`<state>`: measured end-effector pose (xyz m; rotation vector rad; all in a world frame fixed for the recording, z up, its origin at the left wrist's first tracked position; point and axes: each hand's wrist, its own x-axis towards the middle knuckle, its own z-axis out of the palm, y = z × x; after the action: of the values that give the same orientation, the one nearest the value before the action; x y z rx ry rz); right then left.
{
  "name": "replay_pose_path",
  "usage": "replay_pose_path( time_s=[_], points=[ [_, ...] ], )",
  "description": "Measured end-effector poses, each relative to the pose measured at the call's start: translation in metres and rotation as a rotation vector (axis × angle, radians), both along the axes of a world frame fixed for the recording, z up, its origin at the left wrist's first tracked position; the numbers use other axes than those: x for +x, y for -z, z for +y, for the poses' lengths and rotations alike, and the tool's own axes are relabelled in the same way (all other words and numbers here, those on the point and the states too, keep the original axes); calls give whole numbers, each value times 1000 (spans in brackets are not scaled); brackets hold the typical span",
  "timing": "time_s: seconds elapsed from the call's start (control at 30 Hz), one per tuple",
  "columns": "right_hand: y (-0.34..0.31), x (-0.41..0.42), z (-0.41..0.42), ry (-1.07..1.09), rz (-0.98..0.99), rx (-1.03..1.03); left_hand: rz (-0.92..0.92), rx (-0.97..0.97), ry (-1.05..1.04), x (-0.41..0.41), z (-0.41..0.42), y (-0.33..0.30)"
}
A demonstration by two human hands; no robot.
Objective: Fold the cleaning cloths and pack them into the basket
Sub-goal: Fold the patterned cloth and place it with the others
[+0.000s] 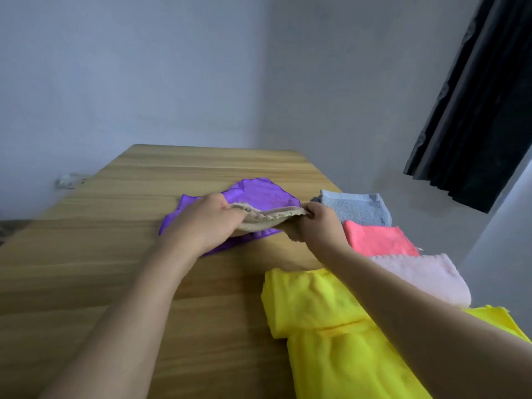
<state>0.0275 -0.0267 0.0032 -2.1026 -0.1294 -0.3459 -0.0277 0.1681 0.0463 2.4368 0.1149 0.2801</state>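
A beige cloth [267,218] is stretched between both hands just above the wooden table [115,254]. My left hand [207,223] grips its left end and my right hand [319,223] pinches its right end. Under them a purple cloth [259,194] lies spread and crumpled on the table. Along the right edge lie a folded grey-blue cloth [357,207], a folded coral pink cloth [380,240] and a folded pale pink cloth [426,275]. A large yellow cloth [331,326] lies near me on the right. No basket is in view.
White walls meet in a corner behind the table. A dark curtain [475,96] hangs at the upper right. A small blurred clear object [67,181] sits beyond the table's left edge. Bare wood shows on the left half of the table.
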Motion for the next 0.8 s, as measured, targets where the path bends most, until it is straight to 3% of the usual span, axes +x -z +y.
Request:
replay_pose_path(
  time_s=[0.13, 0.27, 0.37, 0.6, 0.7, 0.8],
  points=[
    [-25, -18, 9, -69, 62, 442, -107, -10, -107, -1, 12, -14],
    [-7, -32, 13, -171, 369, 754, -178, -110, -53, -3, 22, -25],
    [19, -40, 12, -171, 501, 769, -174, -194, 43, -7, 19, -25],
    [36, -48, 8, -200, 379, 1022, 33, -252, 265, -1, 13, -6],
    [40, -52, 10, -199, 295, 999, 121, -280, 361, 0, 1, 3],
    [44, -52, 13, -115, 237, 909, 47, -212, 274, 7, -6, 15]
  ],
)
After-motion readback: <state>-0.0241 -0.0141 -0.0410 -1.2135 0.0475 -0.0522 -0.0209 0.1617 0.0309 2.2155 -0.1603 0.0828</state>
